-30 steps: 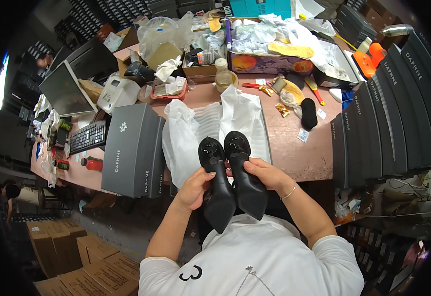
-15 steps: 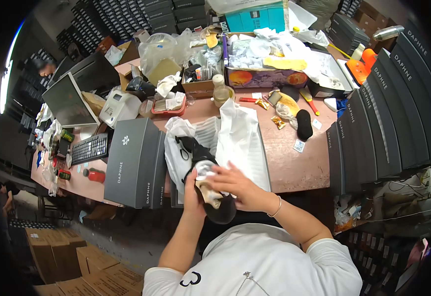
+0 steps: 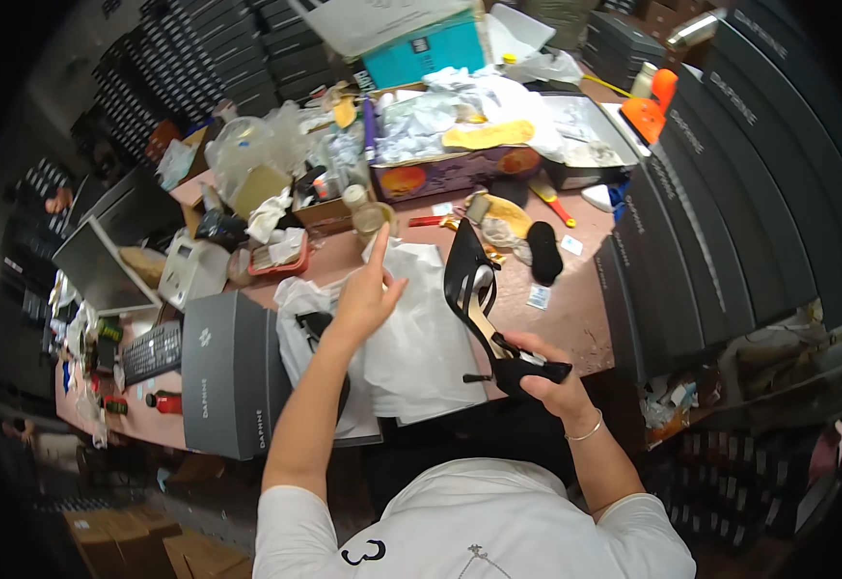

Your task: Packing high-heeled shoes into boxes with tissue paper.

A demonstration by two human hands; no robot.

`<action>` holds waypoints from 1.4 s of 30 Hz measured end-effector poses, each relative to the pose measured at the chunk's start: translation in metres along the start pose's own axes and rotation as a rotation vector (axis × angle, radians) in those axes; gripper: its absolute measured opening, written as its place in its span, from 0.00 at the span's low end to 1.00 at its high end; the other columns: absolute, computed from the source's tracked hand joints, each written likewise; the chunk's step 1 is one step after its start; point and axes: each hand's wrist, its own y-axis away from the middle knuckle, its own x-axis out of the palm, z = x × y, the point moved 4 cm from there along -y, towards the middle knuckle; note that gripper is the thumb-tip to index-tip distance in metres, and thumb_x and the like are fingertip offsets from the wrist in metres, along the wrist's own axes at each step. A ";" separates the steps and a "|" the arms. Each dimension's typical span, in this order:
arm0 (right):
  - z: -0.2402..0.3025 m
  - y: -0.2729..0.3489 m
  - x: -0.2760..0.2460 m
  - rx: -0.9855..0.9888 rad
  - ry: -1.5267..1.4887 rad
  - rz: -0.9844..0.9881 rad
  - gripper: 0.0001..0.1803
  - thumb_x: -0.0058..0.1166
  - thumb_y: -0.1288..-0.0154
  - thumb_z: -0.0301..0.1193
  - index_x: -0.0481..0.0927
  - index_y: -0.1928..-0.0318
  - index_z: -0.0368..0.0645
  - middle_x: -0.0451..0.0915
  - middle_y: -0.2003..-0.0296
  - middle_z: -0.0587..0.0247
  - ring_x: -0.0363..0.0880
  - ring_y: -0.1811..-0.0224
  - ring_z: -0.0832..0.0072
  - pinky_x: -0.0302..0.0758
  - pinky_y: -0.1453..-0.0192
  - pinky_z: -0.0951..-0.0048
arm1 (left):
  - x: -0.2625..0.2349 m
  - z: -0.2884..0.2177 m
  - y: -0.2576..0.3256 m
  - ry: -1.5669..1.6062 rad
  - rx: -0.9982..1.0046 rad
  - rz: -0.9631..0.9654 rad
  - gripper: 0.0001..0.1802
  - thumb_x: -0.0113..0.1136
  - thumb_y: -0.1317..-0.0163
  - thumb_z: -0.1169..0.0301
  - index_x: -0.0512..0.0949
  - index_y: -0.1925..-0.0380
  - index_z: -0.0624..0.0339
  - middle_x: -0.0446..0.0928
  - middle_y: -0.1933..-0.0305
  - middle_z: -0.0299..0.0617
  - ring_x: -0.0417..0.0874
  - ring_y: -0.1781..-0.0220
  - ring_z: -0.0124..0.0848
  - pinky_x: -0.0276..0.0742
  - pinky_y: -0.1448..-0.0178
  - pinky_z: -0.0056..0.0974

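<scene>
Fingers [image 3: 537, 372] of the right hand [image 3: 546, 381] closed on the black heeled shoe [image 3: 484, 314], centre frame.
Left hand [image 3: 365, 299] open and empty above white wrapping paper [image 3: 421, 338]; shoe should be kept gripped at the heel end.

Cluttered brown table [image 3: 575, 318], grey shoebox [image 3: 223, 376], white tissue paper [image 3: 416, 338]

Black high-heeled shoe [image 3: 484, 314] held upright, toe up, above white paper [image 3: 421, 338].

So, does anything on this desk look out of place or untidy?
Yes. A single black insole lies loose on the desk, away from any shoe. The cardboard box behind it overflows with crumpled white paper. The right hand holds a black high-heeled shoe, apparently undamaged.
</scene>
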 end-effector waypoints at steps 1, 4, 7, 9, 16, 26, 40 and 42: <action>0.000 0.003 -0.003 0.040 -0.040 -0.045 0.36 0.59 0.45 0.37 0.67 0.38 0.30 0.74 0.46 0.47 0.78 0.46 0.64 0.73 0.41 0.67 | 0.021 0.018 -0.025 -0.192 0.074 0.005 0.31 0.55 0.36 0.65 0.60 0.34 0.59 0.79 0.70 0.40 0.80 0.73 0.26 0.75 0.66 0.35; -0.010 0.008 -0.014 -0.066 -0.523 -0.101 0.42 0.55 0.38 0.51 0.59 0.32 0.39 0.71 0.42 0.48 0.78 0.48 0.50 0.79 0.46 0.56 | 0.046 0.051 -0.065 0.019 -0.084 0.100 0.23 0.53 0.36 0.68 0.68 0.41 0.60 0.78 0.74 0.39 0.80 0.75 0.25 0.75 0.69 0.32; -0.016 0.014 -0.032 -0.087 -0.887 -0.041 0.43 0.47 0.36 0.60 0.60 0.33 0.41 0.69 0.41 0.47 0.76 0.45 0.49 0.79 0.46 0.55 | -0.005 0.017 -0.065 0.442 0.009 -0.033 0.12 0.50 0.35 0.73 0.75 0.54 0.66 0.79 0.72 0.40 0.81 0.72 0.27 0.77 0.66 0.32; -0.023 0.023 -0.036 -0.053 -0.975 -0.018 0.43 0.45 0.36 0.62 0.61 0.33 0.42 0.69 0.41 0.47 0.75 0.44 0.50 0.79 0.45 0.55 | -0.070 -0.029 -0.037 0.495 0.254 -0.205 0.11 0.44 0.35 0.73 0.74 0.60 0.66 0.77 0.71 0.39 0.79 0.71 0.25 0.77 0.63 0.32; -0.028 0.035 -0.034 -0.051 -1.049 -0.027 0.43 0.43 0.35 0.60 0.60 0.34 0.35 0.73 0.46 0.42 0.77 0.47 0.50 0.81 0.47 0.57 | -0.160 -0.138 0.002 -0.543 0.493 -0.109 0.11 0.50 0.41 0.68 0.74 0.77 0.65 0.73 0.74 0.49 0.77 0.69 0.41 0.72 0.63 0.45; 0.049 0.044 0.028 -0.432 1.168 -0.058 0.14 0.63 0.52 0.27 0.77 0.62 0.42 0.73 0.53 0.58 0.72 0.48 0.60 0.69 0.47 0.63 | -0.042 -0.058 0.055 -0.161 0.217 -0.146 0.07 0.61 0.47 0.74 0.73 0.73 0.64 0.74 0.70 0.49 0.78 0.66 0.46 0.72 0.62 0.44; 0.020 0.032 0.061 -0.509 1.751 0.173 0.06 0.57 0.49 0.32 0.79 0.71 0.45 0.71 0.52 0.59 0.66 0.45 0.55 0.60 0.46 0.58 | -0.077 0.094 0.081 0.796 -0.187 -0.642 0.10 0.53 0.39 0.79 0.77 0.57 0.63 0.80 0.59 0.40 0.80 0.61 0.26 0.77 0.54 0.31; 0.017 0.034 0.054 -0.480 1.743 0.131 0.06 0.57 0.48 0.32 0.79 0.70 0.45 0.71 0.52 0.60 0.65 0.45 0.55 0.60 0.45 0.58 | -0.142 0.037 0.081 0.817 0.007 -0.890 0.12 0.48 0.38 0.82 0.75 0.55 0.66 0.79 0.58 0.42 0.80 0.61 0.27 0.77 0.51 0.31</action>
